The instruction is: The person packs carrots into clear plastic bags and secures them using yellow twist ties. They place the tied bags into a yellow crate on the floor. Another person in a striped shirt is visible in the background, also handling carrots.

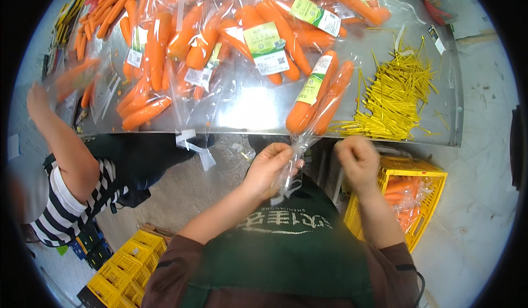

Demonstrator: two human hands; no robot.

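My left hand (270, 166) grips the gathered neck of a clear plastic bag of carrots (332, 98). The bag holds two carrots side by side and bears a green and white label. Its carrots lie over the front edge of the metal table (247, 110), while the bag's open end hangs below my fingers. To the right of the bag neck, apart from it, is my right hand (358, 161), blurred and with its fingers curled in. Whether those fingers hold anything cannot be made out. Just beyond that hand lies a pile of yellow twist ties (392, 98).
Several bagged carrots (264, 40) cover the table's far side, with loose carrots (119, 3) at far left. A co-worker's hand (39, 102) holds a bagged carrot at left. A yellow crate (433, 201) of bagged carrots stands below right; yellow crates (128, 262) stand lower left.
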